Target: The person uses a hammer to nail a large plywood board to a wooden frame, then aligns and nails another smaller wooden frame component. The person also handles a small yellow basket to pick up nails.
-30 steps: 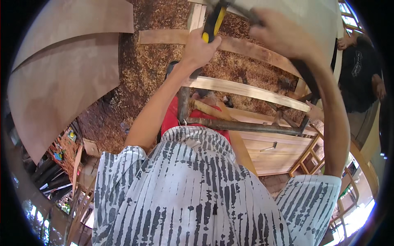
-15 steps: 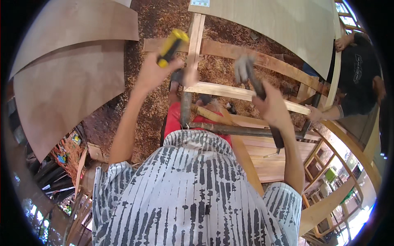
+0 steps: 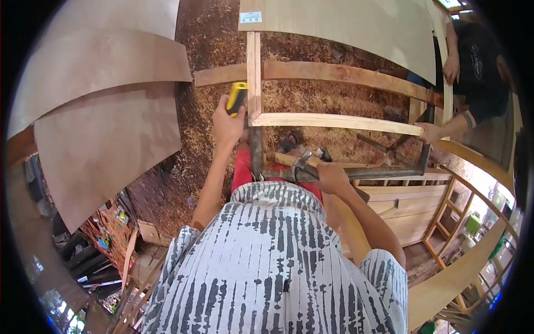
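In my left hand (image 3: 227, 129) is a compact yellow-and-black tape measure (image 3: 237, 100), held just left of an upright pale wooden strip (image 3: 253, 67). That strip meets a second wooden strip (image 3: 339, 120) in a corner joint, both resting over a dark metal support (image 3: 256, 153). Lower down, my right hand (image 3: 334, 178) grips a claw hammer (image 3: 302, 166) by its dark handle. The hammer's metal head lies close to the support's near bar, below the joint. A co-worker's hand (image 3: 429, 132) touches the far right end of the second strip.
A large plywood sheet (image 3: 345, 33) covers the back right, with a brown plank (image 3: 350, 77) running across in front of it. More plywood sheets (image 3: 111, 139) lie at left. Wood shavings (image 3: 217, 44) cover the ground. Wooden frames (image 3: 450, 211) stand at right.
My right hand has lowered the hammer down and to the left. My left hand has shifted slightly right and lower with the tape measure. The co-worker's other arm has moved down.
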{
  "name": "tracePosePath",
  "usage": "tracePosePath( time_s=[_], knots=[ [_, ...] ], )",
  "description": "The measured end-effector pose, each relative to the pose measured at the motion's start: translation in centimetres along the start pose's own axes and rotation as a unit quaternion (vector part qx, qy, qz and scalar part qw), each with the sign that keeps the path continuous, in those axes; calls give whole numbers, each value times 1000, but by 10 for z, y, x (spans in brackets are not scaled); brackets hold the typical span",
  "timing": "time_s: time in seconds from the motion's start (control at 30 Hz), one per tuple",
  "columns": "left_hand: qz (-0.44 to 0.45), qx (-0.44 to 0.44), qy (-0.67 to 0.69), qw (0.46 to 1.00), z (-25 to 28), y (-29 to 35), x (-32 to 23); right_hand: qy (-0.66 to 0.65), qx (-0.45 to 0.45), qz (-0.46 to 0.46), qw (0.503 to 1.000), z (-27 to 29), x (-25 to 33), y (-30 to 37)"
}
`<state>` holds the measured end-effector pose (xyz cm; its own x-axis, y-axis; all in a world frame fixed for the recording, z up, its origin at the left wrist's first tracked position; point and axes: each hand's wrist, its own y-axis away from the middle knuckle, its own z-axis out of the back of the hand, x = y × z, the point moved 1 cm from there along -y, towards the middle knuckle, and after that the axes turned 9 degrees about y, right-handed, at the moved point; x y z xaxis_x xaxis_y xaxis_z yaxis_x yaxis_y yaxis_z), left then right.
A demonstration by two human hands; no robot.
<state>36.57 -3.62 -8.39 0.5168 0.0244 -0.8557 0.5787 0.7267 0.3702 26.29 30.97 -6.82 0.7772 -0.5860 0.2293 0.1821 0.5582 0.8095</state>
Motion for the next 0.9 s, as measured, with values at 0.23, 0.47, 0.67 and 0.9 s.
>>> tracePosePath(
  time_s=[0.23,0.47,0.67,0.9],
  knots=[
    [-31,51,-157,986,-5,2,-16,-16,-23,-37,999,-5,20,-39],
    [-5,102,26,994,-5,-14,42,-34,-131,-193,972,-16,69,-55],
    [-6,224,57,973,36,-70,63,-383,-107,-446,802,-65,169,-17],
    [-69,534,-91,838,64,-157,9,-573,-307,-489,582,-97,234,-85]
  ],
)
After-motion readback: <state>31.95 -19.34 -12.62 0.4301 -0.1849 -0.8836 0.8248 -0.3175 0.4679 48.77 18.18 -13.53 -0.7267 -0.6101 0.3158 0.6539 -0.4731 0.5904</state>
